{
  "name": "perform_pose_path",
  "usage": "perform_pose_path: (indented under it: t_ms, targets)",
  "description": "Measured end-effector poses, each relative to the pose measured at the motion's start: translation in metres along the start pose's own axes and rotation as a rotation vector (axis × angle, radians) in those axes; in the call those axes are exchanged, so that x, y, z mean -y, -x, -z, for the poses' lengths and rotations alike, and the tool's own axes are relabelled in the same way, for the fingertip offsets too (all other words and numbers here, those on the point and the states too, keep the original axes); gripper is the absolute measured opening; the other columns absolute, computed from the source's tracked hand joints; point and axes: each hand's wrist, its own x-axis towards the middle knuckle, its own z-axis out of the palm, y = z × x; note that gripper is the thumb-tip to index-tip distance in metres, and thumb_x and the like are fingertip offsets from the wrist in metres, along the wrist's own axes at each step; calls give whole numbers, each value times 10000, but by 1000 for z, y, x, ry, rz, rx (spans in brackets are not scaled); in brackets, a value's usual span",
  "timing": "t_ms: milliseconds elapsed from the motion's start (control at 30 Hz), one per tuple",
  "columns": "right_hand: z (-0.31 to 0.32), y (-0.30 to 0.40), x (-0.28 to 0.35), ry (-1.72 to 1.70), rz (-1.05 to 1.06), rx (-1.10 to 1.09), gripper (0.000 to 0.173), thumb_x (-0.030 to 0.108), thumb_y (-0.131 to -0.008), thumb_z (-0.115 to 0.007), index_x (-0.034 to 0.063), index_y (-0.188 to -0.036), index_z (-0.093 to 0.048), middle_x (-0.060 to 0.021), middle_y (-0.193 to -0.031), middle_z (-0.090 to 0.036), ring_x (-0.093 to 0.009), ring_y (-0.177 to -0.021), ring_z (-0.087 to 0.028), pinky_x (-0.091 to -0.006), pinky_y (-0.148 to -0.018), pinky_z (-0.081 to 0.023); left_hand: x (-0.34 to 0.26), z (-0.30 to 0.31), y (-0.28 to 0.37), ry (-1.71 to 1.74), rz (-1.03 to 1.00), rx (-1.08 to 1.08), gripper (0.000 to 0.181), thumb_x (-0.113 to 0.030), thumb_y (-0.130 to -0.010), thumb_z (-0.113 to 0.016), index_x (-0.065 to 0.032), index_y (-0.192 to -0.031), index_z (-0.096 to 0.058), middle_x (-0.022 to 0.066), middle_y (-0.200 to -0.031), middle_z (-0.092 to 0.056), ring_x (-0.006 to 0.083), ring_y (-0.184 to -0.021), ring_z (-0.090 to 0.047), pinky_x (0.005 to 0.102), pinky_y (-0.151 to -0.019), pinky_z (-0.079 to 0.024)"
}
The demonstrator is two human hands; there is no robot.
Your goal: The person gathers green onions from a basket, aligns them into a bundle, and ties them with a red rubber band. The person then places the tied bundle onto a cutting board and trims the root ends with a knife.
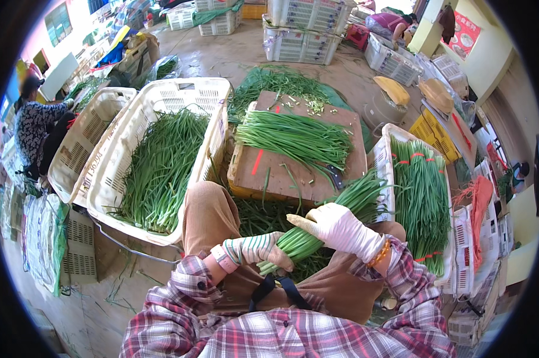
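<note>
Both gloved hands grip one bunch of garlic chives (299,244) above my lap, its pale stem ends to the lower left and its leaves to the upper right. My left hand (263,251), in a striped glove, wraps the bunch near the stem ends. Farther up, my right hand (336,228) in a white glove closes around the middle. Before me a wooden board (292,183) carries a loose pile of chives (296,136). A dark-handled knife (335,176) lies at the pile's lower right, its blade partly hidden. Red strips (257,162) rest on the board.
A white plastic crate (98,197) of loose chives stands at my left. To my right, another white crate (448,264) holds bunches tied with red bands. Chive scraps (274,83) lie behind the board. Stacked crates (301,44) stand farther back. A person (39,121) sits at far left.
</note>
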Motion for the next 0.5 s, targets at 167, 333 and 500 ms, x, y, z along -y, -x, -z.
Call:
perform_pose_path:
  t_ms: [167,333,500]
  targets:
    - [24,0,-24,92,-65,1,474,146,-809,-604,165,-1281,-565,-62,-760,-561,-255,-691,-617,-380,-617,-511,4,8,18,88,-7,-147,401,-206,-771,-816,-37,-1078,-622,21,-825,-657,104,-690,-624,251,-598,-494]
    - [36,7,-75,-23,-371,-131,563,238,-691,-808,143,-1201,-591,-112,-878,-645,-315,-787,-662,-402,-704,-536,-12,-8,59,227,-106,-305,293,-258,-907,-645,-2,-1051,-636,-3,-683,-601,60,-557,-558,185,-503,-445]
    - [26,-3,-89,-148,-590,-115,650,210,-665,-812,124,-1253,-548,-168,-1022,-687,-346,-906,-680,-399,-808,-553,-8,-10,54,-38,-91,-466,240,-193,-937,-628,-4,-1084,-617,12,-756,-628,56,-631,-566,209,-569,-463]
